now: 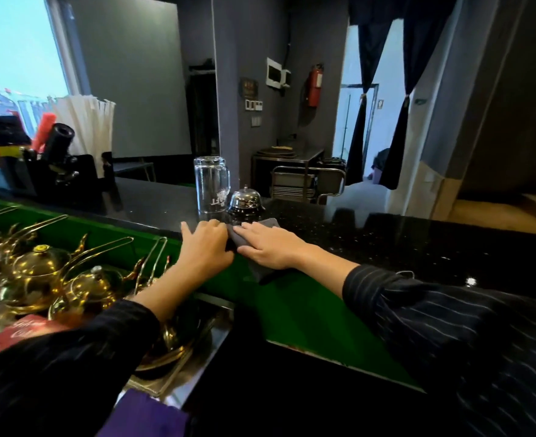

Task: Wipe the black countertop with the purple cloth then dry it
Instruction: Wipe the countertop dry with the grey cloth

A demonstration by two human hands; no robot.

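Observation:
The black speckled countertop (386, 244) runs across the middle of the view. A grey cloth (260, 269) lies on its near edge, one corner hanging over the green front. My right hand (269, 247) lies flat on this cloth, fingers spread. My left hand (205, 247) rests right beside it, its fingers curled at the cloth's left edge, pinching it. A purple cloth (146, 414) lies at the bottom, near my left arm, with neither hand on it.
An upturned glass mug (211, 184) and a chrome service bell (244, 200) stand just behind my hands. A black caddy with straws (71, 165) sits at the left. Brass teapots (36, 275) fill the lower metal shelf at left.

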